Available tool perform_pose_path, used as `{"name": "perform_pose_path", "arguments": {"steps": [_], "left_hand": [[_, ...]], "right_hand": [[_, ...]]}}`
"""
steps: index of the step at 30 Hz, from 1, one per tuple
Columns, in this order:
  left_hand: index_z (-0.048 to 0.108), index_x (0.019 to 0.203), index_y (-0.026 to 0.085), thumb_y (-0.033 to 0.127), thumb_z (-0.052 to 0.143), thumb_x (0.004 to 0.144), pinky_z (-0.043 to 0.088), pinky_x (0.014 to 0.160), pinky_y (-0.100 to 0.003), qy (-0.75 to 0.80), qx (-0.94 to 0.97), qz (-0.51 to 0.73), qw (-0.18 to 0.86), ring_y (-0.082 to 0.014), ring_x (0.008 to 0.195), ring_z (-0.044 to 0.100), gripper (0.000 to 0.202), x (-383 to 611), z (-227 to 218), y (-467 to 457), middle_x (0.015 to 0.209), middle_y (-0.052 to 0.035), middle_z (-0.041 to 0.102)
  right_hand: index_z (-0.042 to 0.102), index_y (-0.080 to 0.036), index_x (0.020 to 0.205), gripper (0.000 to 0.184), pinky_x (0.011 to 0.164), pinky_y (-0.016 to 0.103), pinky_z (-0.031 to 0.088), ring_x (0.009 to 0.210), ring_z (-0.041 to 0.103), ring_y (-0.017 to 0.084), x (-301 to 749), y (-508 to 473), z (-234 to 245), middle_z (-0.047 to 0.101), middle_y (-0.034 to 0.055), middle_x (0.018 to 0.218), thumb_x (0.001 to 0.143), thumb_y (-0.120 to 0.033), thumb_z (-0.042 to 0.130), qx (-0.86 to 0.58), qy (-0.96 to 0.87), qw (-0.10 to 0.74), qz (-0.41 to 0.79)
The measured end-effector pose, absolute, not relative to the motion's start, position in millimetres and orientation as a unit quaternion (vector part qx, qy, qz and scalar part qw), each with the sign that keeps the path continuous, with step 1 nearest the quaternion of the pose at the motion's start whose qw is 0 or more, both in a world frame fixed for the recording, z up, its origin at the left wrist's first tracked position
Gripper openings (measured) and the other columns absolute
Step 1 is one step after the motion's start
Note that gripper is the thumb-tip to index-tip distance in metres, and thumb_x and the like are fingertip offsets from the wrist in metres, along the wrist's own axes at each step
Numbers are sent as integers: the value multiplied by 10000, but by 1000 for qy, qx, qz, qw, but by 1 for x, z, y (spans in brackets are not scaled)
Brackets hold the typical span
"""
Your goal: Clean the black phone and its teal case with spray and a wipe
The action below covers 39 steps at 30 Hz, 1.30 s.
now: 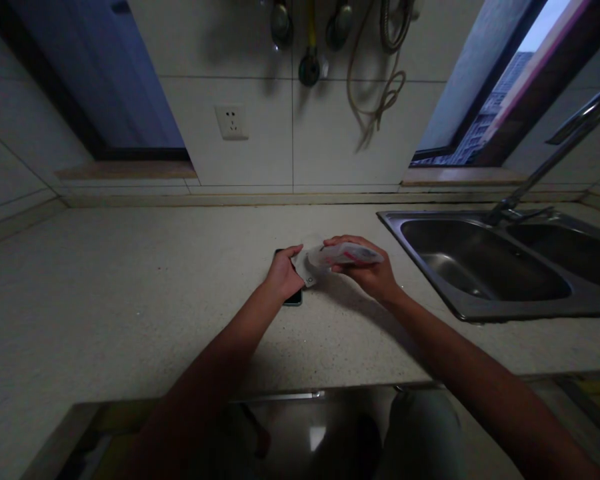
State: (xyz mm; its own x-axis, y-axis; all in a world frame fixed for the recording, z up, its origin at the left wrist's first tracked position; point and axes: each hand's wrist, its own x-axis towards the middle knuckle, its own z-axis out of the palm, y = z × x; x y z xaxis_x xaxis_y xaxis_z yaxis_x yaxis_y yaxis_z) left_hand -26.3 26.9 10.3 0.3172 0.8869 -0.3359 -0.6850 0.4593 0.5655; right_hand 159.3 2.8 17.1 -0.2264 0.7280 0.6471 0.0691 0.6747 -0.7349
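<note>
My left hand (284, 275) is closed on a small white piece (306, 272) with dark print on it, card or packet, I cannot tell which. In my right hand (375, 280) is a translucent plastic bag (347, 253) with red marks, held tilted. The bag's left end meets the white piece between my two hands, and the contact is blurred. Beneath my left hand a dark phone (293, 299) lies on the speckled countertop (180, 300), mostly covered by the hand.
To the right a double steel sink (480, 260) with a tall tap (520, 190) is set into the counter. A wall socket (232, 123), pipe valves (309, 67) and a tied cord (387, 100) are on the tiled wall behind. Windows flank both sides.
</note>
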Motion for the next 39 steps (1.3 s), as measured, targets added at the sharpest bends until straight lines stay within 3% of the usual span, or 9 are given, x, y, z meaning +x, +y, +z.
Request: {"name": "perform_pose_path", "arguments": {"steps": [9,13,17,23,29,32,34,36,39], "left_hand": [[669,906,88,153,508,848,543,664,-321,326,138,469,809,-197,595,651,183,-22,15,21,673,-84,692],[655,876,103,138,515,826,570,779,-374,341,120,488,794,-226,702,700,152,-22,15,21,696,-89,699],[627,771,131,162,493,834,576,706,-353,354,119,506,777,-199,583,661,151,-23,15,23,630,-65,671],[648,794,116,189,502,811,533,538,-302,373,135,503,768,-183,481,611,164,-29,18,23,602,-67,664],[620,769,125,165,490,798,592,723,-368,340,127,499,787,-196,561,664,140,-28,20,22,620,-83,660],[532,694,166,147,520,797,598,677,-344,344,124,521,771,-150,491,612,106,-29,19,21,549,-27,590],[473,670,183,132,545,792,540,524,-240,338,125,526,770,-102,417,532,151,-31,17,22,503,20,516],[429,648,192,135,563,794,352,355,-143,328,137,501,789,-56,341,408,207,-33,16,23,465,55,429],[416,626,193,140,577,801,139,279,-131,323,174,452,813,-17,291,244,244,-35,14,23,443,83,360]], "right_hand": [[754,-275,1063,413,993,430,546,1061,703,257,154,3,12,759,37,1115,682,-338,897,-290,-709,560,316],[741,-267,1005,372,934,440,578,964,723,248,156,13,10,768,33,1025,677,-348,897,-302,-590,650,372],[709,-266,942,325,806,405,624,883,723,218,163,23,17,758,7,914,695,-397,876,-275,-433,725,459],[652,-260,861,174,739,344,635,860,723,180,180,43,17,747,-26,875,786,-336,789,-229,-229,726,607],[638,-247,871,133,662,318,635,793,726,178,182,49,13,748,-16,829,810,-292,748,-227,-158,706,652],[635,-255,886,161,688,326,634,811,728,178,182,48,10,750,-26,837,787,-279,759,-219,-182,708,646],[631,-262,889,199,718,341,634,834,728,182,183,49,8,750,-28,847,769,-323,778,-224,-227,706,632],[627,-266,884,242,743,368,635,860,726,194,184,50,5,749,-23,858,758,-394,789,-238,-280,700,613],[627,-264,863,281,766,407,634,888,719,217,183,50,2,747,-10,865,738,-453,794,-262,-306,698,593]]}}
